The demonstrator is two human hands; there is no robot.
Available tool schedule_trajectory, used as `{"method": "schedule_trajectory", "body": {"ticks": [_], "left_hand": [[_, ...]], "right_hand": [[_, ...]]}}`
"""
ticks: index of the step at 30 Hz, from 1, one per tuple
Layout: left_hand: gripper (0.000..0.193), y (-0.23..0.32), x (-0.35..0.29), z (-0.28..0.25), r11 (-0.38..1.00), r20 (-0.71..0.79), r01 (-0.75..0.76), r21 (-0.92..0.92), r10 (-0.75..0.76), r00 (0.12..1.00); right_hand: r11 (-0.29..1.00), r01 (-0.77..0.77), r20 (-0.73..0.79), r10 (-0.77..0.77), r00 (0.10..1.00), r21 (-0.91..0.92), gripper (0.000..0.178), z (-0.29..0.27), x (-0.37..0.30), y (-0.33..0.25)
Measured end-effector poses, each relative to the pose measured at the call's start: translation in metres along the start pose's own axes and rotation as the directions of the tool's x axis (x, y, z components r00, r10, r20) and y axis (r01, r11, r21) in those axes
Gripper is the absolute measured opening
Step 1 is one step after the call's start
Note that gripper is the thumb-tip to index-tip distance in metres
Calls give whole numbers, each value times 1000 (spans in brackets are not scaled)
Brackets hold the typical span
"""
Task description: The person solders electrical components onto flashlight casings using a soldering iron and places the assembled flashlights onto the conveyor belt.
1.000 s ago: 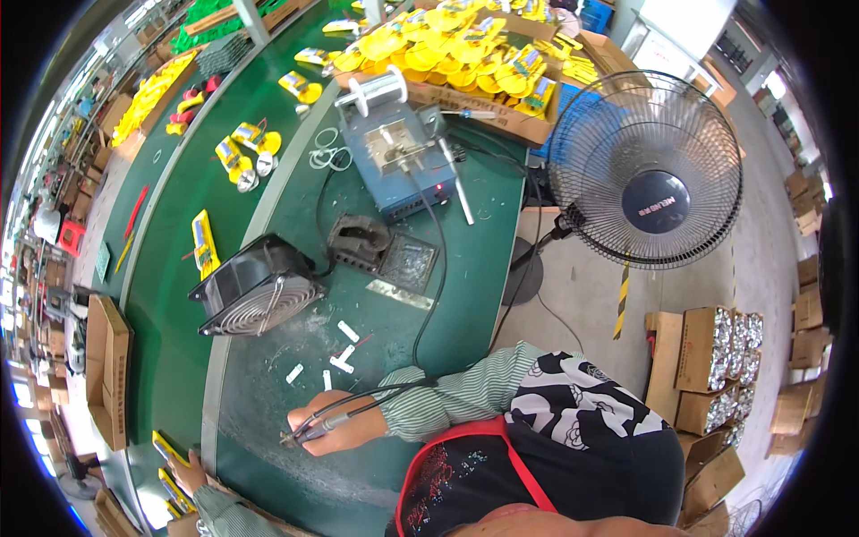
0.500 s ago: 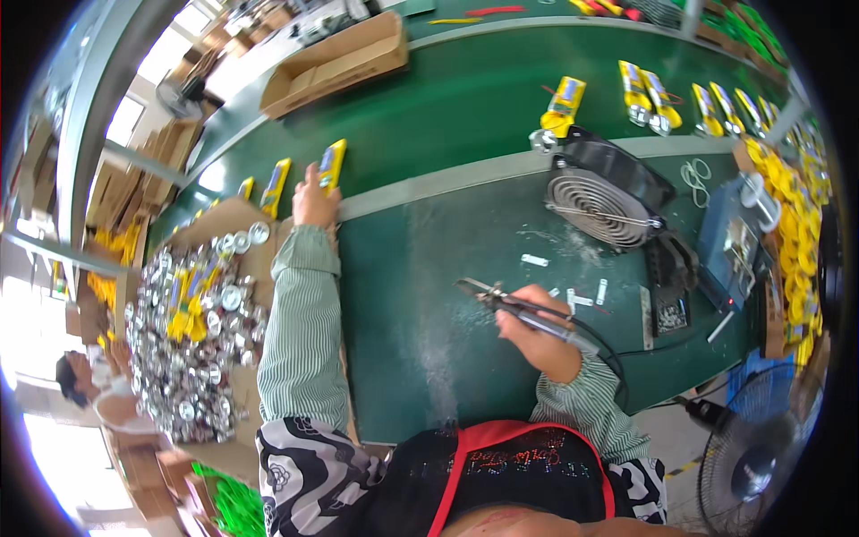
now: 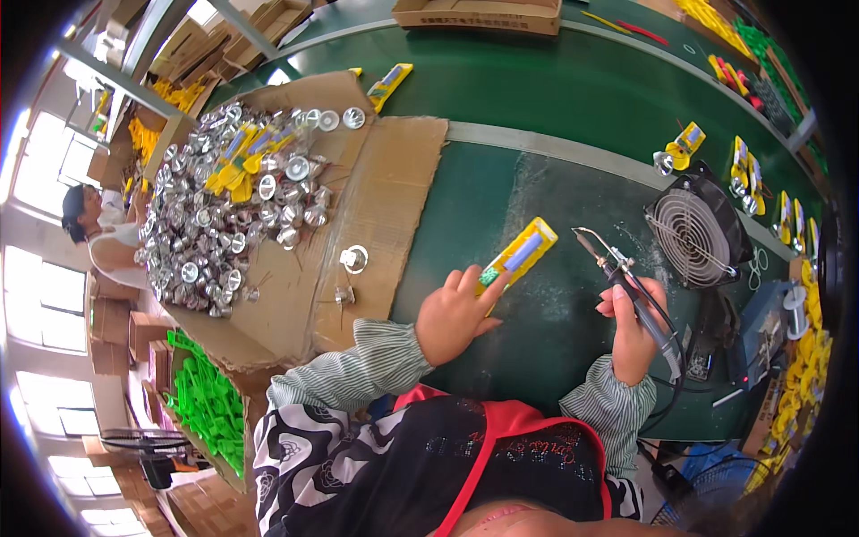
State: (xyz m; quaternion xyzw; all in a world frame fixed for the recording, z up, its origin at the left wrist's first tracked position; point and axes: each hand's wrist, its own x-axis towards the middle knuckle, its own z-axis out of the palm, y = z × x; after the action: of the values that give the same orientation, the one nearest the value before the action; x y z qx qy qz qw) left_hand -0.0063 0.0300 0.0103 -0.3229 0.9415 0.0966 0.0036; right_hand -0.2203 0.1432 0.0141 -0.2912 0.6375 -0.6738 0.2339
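Note:
My left hand (image 3: 450,320) is closed on the lower end of a yellow plastic housing (image 3: 534,243), tilted up to the right over the green work mat. Inside the housing sit a blue cell and, close to my fingers, a small green circuit board. My right hand (image 3: 632,333) grips the grey handle of a soldering iron (image 3: 646,324). Its metal tip, with a thin bent wire guide beside it, points up and left, apart from the housing. A square black fan (image 3: 698,228) with a round wire grille stands beyond the iron.
At left, a cardboard box (image 3: 344,327) holds many silver reflector cups (image 3: 210,228) and several yellow housings. More yellow housings (image 3: 684,143) with reflectors lie along the far green belt (image 3: 537,89). A blue-grey box (image 3: 765,327) stands at right. Another person (image 3: 112,246) is at far left.
My left hand has brought a yellow housing from the belt back over the mat. My right hand still holds the soldering iron, its tip now raised. The whole view has swung left.

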Motion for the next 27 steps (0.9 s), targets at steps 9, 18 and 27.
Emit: {"method": "schedule_trajectory", "body": {"ticks": [9, 18, 27], "left_hand": [[23, -115, -54, -67, 899, -167, 214, 381, -160, 973], [23, -169, -58, -50, 856, 53, -8, 518, -23, 998], [14, -212, -24, -56, 933, 119, -67, 353, 26, 993]], "right_hand": [[999, 44, -2, -44, 999, -32, 17, 0, -4, 3], [998, 45, 55, -43, 998, -33, 17, 8, -10, 0], [999, 26, 84, -23, 996, -40, 16, 11, -13, -2]]}}
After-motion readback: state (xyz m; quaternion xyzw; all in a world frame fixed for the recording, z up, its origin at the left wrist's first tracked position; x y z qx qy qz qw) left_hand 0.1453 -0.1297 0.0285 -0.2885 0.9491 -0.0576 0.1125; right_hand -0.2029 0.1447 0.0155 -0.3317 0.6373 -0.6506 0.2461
